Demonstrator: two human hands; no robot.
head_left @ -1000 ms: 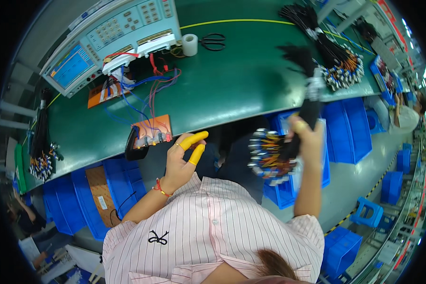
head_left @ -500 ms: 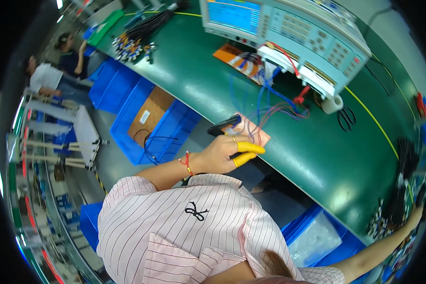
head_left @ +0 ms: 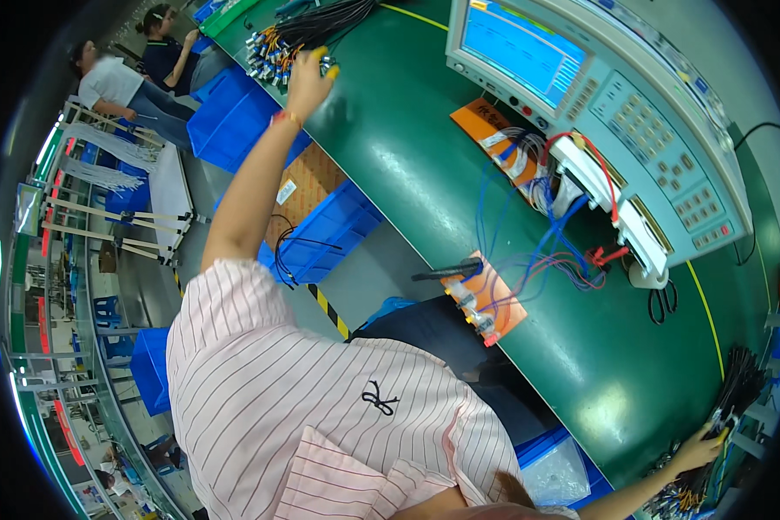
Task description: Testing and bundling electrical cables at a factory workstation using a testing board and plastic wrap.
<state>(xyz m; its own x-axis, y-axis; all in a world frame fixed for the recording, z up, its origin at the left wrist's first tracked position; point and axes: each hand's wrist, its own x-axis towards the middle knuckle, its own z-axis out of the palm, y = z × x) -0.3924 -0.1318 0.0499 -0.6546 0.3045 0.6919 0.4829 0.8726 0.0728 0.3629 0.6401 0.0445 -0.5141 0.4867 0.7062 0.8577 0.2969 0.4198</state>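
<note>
My left hand (head_left: 308, 88), with yellow finger covers, reaches to the far left end of the bench. Its fingertips close around a connector end at the edge of a bundle of black cables (head_left: 321, 26) with white, blue and orange connectors. At the near right, my right hand (head_left: 695, 452) has its covered fingertips pinched on a black cable in a second bundle of black cables (head_left: 737, 386). Between the hands, a small orange test board (head_left: 504, 305) lies at the bench edge, carrying a black lever clamp (head_left: 451, 270), connectors and thin blue and red wires.
A large tester (head_left: 650, 130) with a lit screen stands at the back, wired to the board. Near it are a roll of white tape (head_left: 648, 276) and black scissors (head_left: 663, 303). Blue bins (head_left: 334, 230) sit below the bench edge. Two people (head_left: 113, 87) sit at the far left.
My left hand has moved from beside the test board to the far-left cable bundle, uncovering the board's connectors. The view has shifted, and my right hand shows more clearly at its bundle.
</note>
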